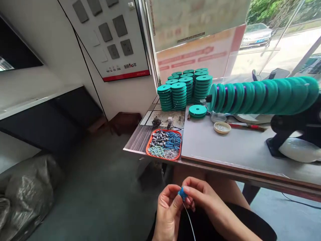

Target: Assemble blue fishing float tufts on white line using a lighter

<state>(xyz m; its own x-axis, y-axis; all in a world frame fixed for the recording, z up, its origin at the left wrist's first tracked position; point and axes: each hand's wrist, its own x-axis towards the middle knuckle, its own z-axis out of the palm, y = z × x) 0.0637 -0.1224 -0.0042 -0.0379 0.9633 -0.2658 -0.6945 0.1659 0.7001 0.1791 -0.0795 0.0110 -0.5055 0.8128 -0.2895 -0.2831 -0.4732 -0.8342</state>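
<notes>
Hands: left hand point(167, 209) and right hand point(200, 197) pinched together on blue bead point(182, 193), thin line point(190, 222) hanging below.
Risk: bead likely dropped to floor if pinch is loosened over lap.
Tray point(150, 143): well apart, on table edge.

The wall panel point(114, 36) of switches and sockets bears a label with "50" readable.

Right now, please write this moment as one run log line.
left hand + right hand: pinch blue bead | thin line hangs below | orange tray on table
</notes>
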